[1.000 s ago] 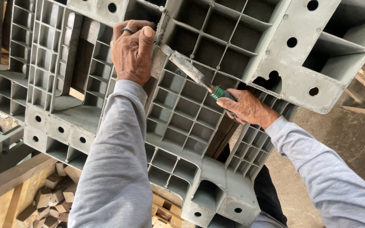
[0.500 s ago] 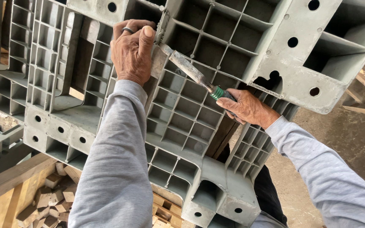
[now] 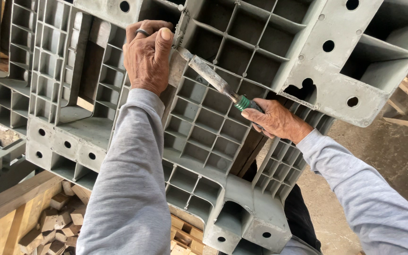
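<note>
Head view, looking down on two hands at work on a grey plastic pallet [image 3: 204, 141] of ribbed, grid-celled construction. The left hand [image 3: 147, 54], a ring on one finger, is closed over the upper edge of a vertical rib, thumb raised and pressed against the rib's side; it grips the pallet itself and holds no tool. The right hand [image 3: 272, 118] is closed around the green handle of a chisel-like tool [image 3: 211, 78], whose dull, encrusted metal shaft runs up and away from that hand toward the left hand. The tip of the tool meets the pallet just beside the left thumb, at the seam where two moulded sections adjoin; whether the tip has entered the seam cannot be told. Both forearms wear grey long sleeves [image 3: 128, 189].

State of the work, as a judgement: the tool is set at the joint and the pallet is steadied, but the sections on either side of the seam appear joined and undisturbed, so the prying or scraping seems barely advanced, with most of the seam left to work.

Below the left forearm lies a heap of small wooden blocks [image 3: 57, 222] beside a timber beam [image 3: 10, 203]; beyond the right hand, bare concrete floor [image 3: 393, 156].
</note>
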